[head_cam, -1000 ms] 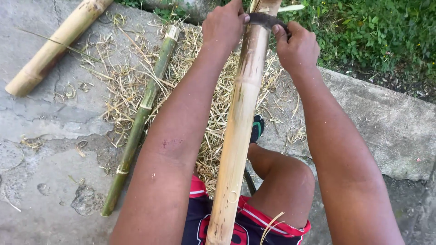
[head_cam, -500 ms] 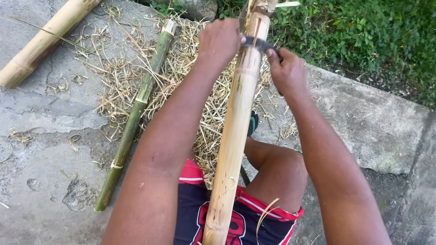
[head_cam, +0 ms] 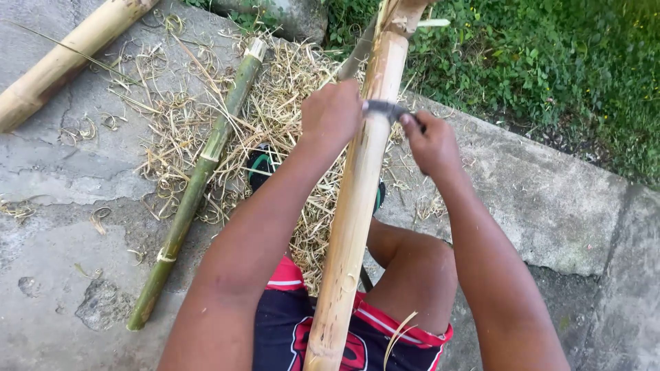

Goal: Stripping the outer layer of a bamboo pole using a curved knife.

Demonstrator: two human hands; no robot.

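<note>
You are scraping the pale bamboo pole [head_cam: 354, 206] that leans between your knees. Your left hand [head_cam: 332, 113] and right hand [head_cam: 432, 143] each grip one end of the blade [head_cam: 382, 108] lying across it. I judge the stroke needs an even pull toward you.

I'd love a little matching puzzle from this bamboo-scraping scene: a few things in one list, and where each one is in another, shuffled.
Things:
1. pale bamboo pole
2. green bamboo stalk
3. dark blade
4. dry shavings

Places:
A. heaped on the concrete beyond the knees
B. lying flat on the concrete to the left
C. propped up between the legs
D. set across the pole, between left hand and right hand

Pairs: 1-C, 2-B, 3-D, 4-A
</note>
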